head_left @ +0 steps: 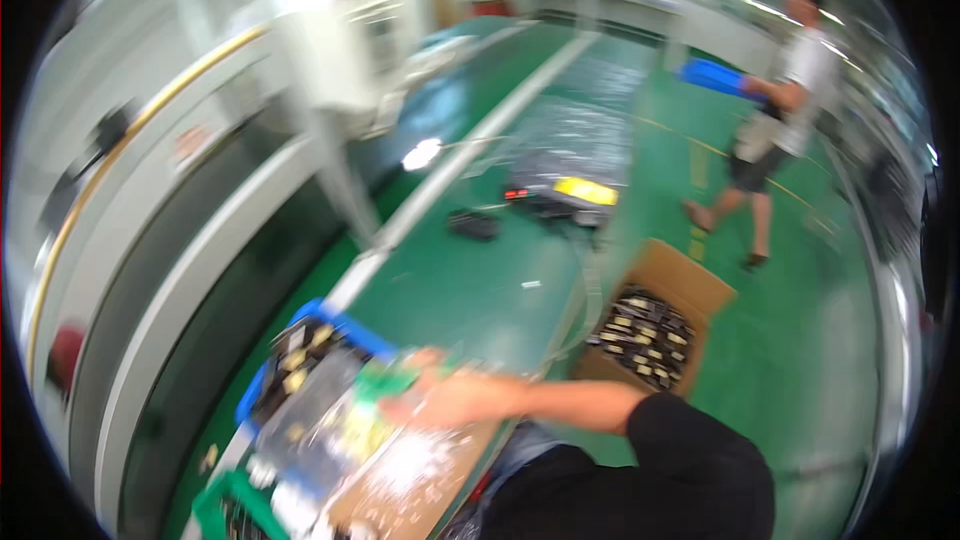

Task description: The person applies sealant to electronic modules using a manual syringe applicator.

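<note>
My right hand [450,400], at the end of a bare forearm from a black sleeve, reaches left over the near end of the green table. Its fingers are smeared by motion, so their grip is unclear. A blurred green item [385,380] is at the fingertips; whether it is held I cannot tell. Under and beside the hand lie a clear plastic bag or tray [322,410] with pale pieces and a brown board [450,480] scattered with small white bits. Beyond them is a blue bin [255,395] of dark and yellowish parts. My left hand is not in view.
A green basket [205,515] stands at the lower left. On the table [430,290] are a black device [560,202] with a yellow label and a small dark object [473,225]. An open carton [690,275] of dark parts sits right. A person [790,90] walks with a blue tray [715,77].
</note>
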A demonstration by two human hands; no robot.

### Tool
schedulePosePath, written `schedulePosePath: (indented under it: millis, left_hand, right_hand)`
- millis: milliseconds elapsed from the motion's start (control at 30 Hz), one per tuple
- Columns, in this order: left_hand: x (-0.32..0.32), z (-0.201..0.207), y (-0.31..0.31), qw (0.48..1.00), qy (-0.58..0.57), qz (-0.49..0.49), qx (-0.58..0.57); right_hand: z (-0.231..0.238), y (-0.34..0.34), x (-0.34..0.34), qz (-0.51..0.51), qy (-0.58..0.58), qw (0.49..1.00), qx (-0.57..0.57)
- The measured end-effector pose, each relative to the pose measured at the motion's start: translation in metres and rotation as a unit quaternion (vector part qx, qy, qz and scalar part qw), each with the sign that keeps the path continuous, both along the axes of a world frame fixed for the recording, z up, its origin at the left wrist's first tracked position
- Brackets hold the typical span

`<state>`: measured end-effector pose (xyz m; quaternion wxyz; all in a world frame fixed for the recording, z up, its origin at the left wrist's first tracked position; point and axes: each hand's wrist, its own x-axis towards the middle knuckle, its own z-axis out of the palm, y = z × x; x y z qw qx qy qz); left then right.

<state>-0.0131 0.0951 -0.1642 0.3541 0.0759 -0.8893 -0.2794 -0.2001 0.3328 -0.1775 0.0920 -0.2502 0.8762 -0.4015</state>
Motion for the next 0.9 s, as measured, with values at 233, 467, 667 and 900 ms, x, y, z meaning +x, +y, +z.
schedulePosePath:
  millis: [233, 467, 667, 900]
  left_hand:
    - [0.065, -0.04, -0.02, 0.965, 0.011, 0.101, 0.243]
    - [0.072, -0.057, -0.022, 0.943, -0.027, 0.065, 0.325]
    - [0.062, -0.063, -0.03, 0.959, 0.022, -0.008, 0.282]
    - [0.046, -0.073, -0.028, 0.945, 0.021, 0.028, 0.324]
  right_hand:
    - [0.073, -0.034, -0.06, 0.026, -0.059, 0.964, -0.257]
    - [0.145, -0.062, -0.099, 0.018, -0.027, 0.957, -0.289]
    - [0.142, -0.028, -0.133, -0.045, -0.014, 0.968, -0.246]
    - [0.204, 0.015, -0.165, -0.131, 0.061, 0.956, -0.256]
